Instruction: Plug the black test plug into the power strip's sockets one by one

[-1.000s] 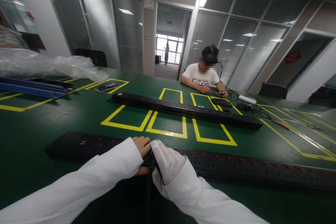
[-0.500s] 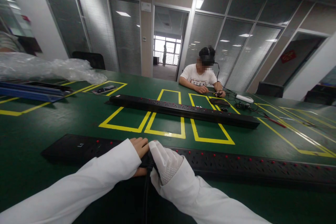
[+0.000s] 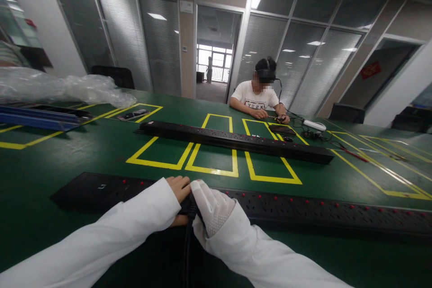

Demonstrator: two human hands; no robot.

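A long black power strip [image 3: 324, 211] with red indicators and rows of sockets lies across the near side of the table. My bare left hand [image 3: 179, 189] is wrapped over it, fingers on top and thumb at the near side. Right beside it, my right hand [image 3: 211, 204] in a white dotted glove is closed on a black plug [image 3: 192, 209] at the strip's top face. From the plug a black cable [image 3: 187, 252] hangs toward me. My fingers hide the plug's front, so I cannot tell how deep it sits in a socket.
A second black power strip [image 3: 232, 141] lies farther back across yellow tape outlines on the green table [image 3: 111, 153]. Clear plastic wrap [image 3: 67, 87] and blue rails [image 3: 40, 117] lie at left. Opposite sits a person [image 3: 258, 94] near a phone [image 3: 281, 130] and cables.
Both hands keep their hold at the same spot on the strip. The view has shifted very slightly; the person opposite has barely moved.
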